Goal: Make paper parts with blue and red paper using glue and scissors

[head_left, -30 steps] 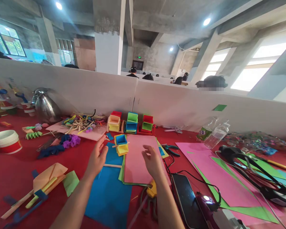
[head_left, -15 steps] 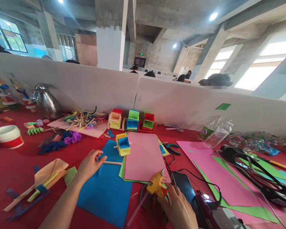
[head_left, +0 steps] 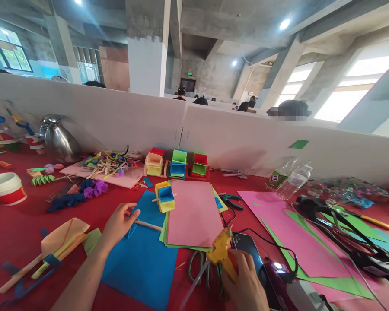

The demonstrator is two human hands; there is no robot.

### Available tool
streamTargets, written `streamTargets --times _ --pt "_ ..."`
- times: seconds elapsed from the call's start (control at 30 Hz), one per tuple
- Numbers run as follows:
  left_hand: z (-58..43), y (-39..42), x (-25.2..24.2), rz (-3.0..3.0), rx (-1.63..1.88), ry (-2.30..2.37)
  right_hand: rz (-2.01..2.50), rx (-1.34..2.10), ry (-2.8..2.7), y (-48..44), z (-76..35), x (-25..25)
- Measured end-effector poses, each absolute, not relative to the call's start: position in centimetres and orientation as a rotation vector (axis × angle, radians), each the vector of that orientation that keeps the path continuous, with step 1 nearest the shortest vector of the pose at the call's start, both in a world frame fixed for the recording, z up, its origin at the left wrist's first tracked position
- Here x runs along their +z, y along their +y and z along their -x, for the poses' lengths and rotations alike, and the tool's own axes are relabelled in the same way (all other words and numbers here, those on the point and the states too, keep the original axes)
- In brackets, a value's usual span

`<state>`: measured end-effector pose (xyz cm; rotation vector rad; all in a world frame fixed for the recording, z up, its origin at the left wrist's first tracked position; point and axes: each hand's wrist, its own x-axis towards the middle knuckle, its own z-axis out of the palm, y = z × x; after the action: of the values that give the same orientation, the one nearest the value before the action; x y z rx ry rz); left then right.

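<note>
My left hand [head_left: 119, 222] is closed, thumb and fingertips pinched at the left end of a thin wooden stick [head_left: 149, 225]. A narrow blue paper strip [head_left: 132, 230] bends down from that same end. Beneath them lies a blue paper sheet [head_left: 141, 268]. My right hand [head_left: 244, 280] grips a yellow hot glue gun [head_left: 221, 249], its nozzle tilted upward and a clear glue stick trailing from its back. Scissors [head_left: 196, 268] lie under the gun, partly hidden. A small yellow-and-blue paper wheel [head_left: 164, 198] sits just beyond the stick, beside a stack of pink paper [head_left: 192, 211].
Three folded-paper wheels [head_left: 178, 164] stand along the white partition [head_left: 240, 147]. A phone [head_left: 251, 255] and cables lie by my right hand. A stick-and-paper piece [head_left: 55, 250] is at left. Bottles [head_left: 294, 179], a headset [head_left: 340, 233] and a steel jug [head_left: 58, 140] stand around.
My right hand has lifted the glue gun slightly and shifted it right, showing more of the scissors. The wooden stick now slants down to the right. The view has shifted a little.
</note>
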<state>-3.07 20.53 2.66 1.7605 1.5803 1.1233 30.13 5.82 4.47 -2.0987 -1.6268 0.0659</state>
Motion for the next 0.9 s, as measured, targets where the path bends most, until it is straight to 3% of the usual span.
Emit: streamTargets --times 0.3,0.5,0.6,0.73,0.8,0.9 --pt "3.0 20.1 3.4 -1.785 1.077 1.534 2.154 0.108 -1.834 7.8 -30.4 4.7" --pt "4.0 20.4 3.3 -1.823 0.976 1.511 2.144 -0.069 -1.796 11.1 -32.1 10.3" --pt "3.9 20.2 4.1 -1.925 1.079 1.577 2.182 0.183 -1.769 15.7 -33.4 12.0" --pt "1.4 18.2 5.4 -2.183 1.489 1.582 2.348 0.478 -1.696 21.6 -34.6 10.3" --pt "-1.0 17.0 5.2 -2.363 1.324 1.367 2.344 0.574 -1.675 23.4 -34.7 8.8" --pt "-4.3 15.7 3.9 -2.506 0.81 1.229 2.278 0.671 -1.613 24.7 -34.8 7.0"
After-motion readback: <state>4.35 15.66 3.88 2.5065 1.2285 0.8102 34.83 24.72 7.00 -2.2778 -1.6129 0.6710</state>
